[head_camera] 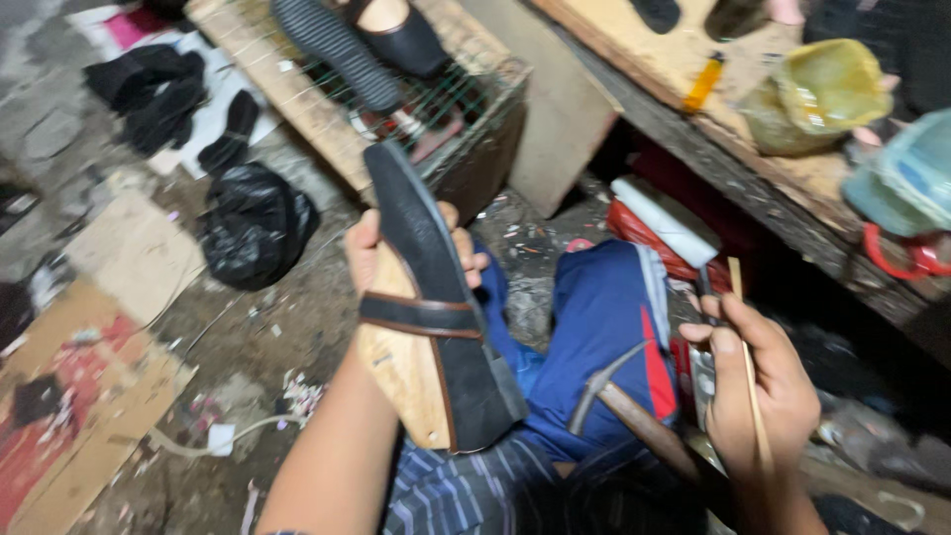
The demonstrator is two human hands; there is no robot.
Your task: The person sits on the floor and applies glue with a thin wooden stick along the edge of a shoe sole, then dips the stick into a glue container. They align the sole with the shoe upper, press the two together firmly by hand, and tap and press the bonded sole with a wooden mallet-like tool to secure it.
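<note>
My left hand (369, 248) grips a wooden shoe last (401, 367) with a black shoe upper and sole (426, 258) fitted over it, the toe pointing away and a dark strap with a brown edge crossing its middle. My right hand (758, 381) holds a thin wooden stick (750, 367) upright, at the right, beside a metal tin. A hammer (619, 396) with a wooden handle lies across my lap, its metal head against my blue trousers (599, 307).
A wooden crate with wire mesh (466, 109) stands ahead, holding a ribbed black sole (332, 50) and a black shoe. A black plastic bag (253, 223) and cardboard sheets (89, 396) lie on the littered floor at left. A workbench (693, 59) at right carries a yellow lighter and plastic containers.
</note>
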